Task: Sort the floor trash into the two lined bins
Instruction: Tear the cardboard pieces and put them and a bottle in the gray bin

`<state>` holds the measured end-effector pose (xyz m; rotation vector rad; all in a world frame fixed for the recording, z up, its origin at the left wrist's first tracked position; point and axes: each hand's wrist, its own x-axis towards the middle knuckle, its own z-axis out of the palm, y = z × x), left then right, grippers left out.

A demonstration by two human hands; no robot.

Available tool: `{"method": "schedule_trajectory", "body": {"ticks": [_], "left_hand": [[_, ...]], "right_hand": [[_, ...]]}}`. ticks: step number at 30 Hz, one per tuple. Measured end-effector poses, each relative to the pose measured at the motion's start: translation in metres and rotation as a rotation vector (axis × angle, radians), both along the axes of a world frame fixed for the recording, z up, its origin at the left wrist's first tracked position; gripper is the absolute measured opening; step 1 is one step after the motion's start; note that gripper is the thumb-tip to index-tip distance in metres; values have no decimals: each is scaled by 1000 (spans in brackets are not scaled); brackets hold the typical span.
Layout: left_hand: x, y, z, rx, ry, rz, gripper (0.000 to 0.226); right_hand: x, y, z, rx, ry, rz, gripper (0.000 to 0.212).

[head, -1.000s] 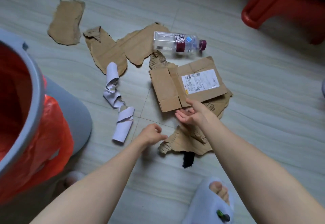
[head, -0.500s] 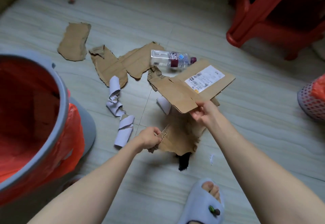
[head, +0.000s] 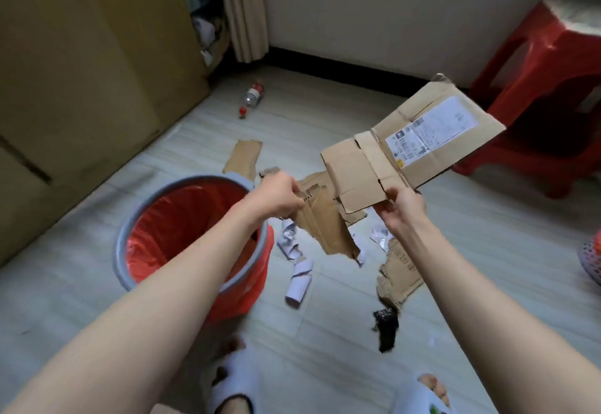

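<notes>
Two pieces of cardboard are held off the floor, one in each hand. The left hand (head: 279, 195) is closed on the top edge of a torn brown piece (head: 325, 225), which hangs down below the grip with its ragged end lowest. The right hand (head: 401, 210) is pinched on the near corner of a flattened box panel (head: 413, 153), which rises up and away from the grip, its white shipping label (head: 432, 130) at the far end.

Just to the left of the left hand and below it, the grey bin (head: 130, 228) with the red liner stands open; the left forearm crosses its rim. The deposit is judged to be the step in hand. It would be done well if each piece were carried fully over the mouth before release, the hanging piece lowered ragged end first, and the wide panel tilted on edge so that it is not caught across the rim.

Below and between the grips, rolled white paper (head: 300, 280) and another torn cardboard scrap (head: 398, 273) lie on the floor, with a crumpled black item (head: 387, 326) nearer the feet. Far beyond the left hand a plastic bottle (head: 252, 96) lies by the wall. At the right frame edge, part of a second, mesh-sided bin (head: 590, 259) is seen.
</notes>
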<state>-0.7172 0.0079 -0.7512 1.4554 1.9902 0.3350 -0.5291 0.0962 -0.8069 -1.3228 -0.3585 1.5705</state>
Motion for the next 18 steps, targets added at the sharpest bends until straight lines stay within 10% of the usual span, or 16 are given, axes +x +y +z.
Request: {"method": "schedule_trajectory", "body": {"ticks": [18], "left_hand": [[-192,-165,-50,164,-53,727,44]], "right_hand": [[-177,-98,21,308,-343,707,27]]}}
